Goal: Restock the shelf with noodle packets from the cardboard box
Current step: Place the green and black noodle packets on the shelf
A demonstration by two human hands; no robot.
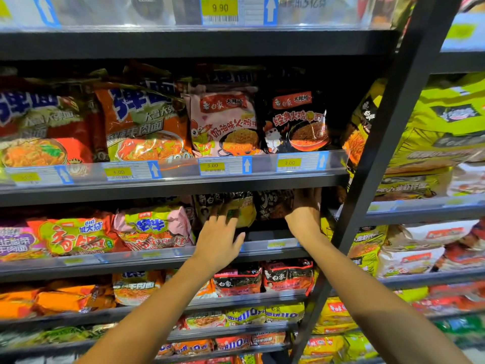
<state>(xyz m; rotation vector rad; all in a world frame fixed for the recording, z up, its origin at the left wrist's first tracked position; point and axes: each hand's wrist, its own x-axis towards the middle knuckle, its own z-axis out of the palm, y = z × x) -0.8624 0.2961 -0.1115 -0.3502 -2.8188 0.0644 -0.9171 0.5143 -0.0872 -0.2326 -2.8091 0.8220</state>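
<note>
Both my arms reach into the second shelf (262, 236) from the middle. My left hand (219, 232) lies with spread, straight fingers against a black-and-yellow noodle packet (244, 208) that stands on that shelf. My right hand (305, 208) reaches deeper beside a black noodle packet (274, 204), fingers up against its right side under the shelf above; whether they curl round it is hidden. The cardboard box is not in view.
The shelf above holds red, orange, pink (225, 122) and black (296, 119) noodle packets behind a clear price rail (173, 170). Pink and yellow packets (154, 228) stand left of my hands. A dark upright post (378, 158) separates a neighbouring rack of yellow bags (433, 127).
</note>
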